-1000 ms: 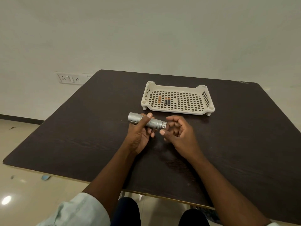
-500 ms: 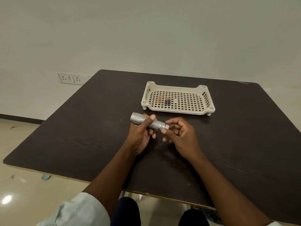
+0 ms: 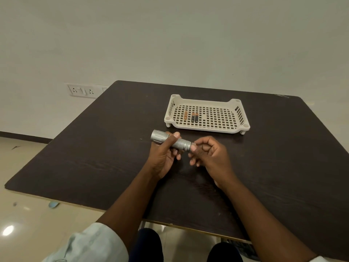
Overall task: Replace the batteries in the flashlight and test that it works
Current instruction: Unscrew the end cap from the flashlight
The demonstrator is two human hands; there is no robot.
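While the left hand (image 3: 163, 157) is clenching the barrel of the silver knurled metal flashlight (image 3: 171, 141), the right hand (image 3: 208, 155) is pinching its tail end between thumb and fingertips — probably working the cap. The flashlight is hovering just in front of the cream perforated plastic tray (image 3: 206, 113), its long axis running from the lens end on the tray's left down toward the right hand, which is meeting it end-on. Three small batteries (image 3: 191, 116) are lying in the tray — nearer the left hand.
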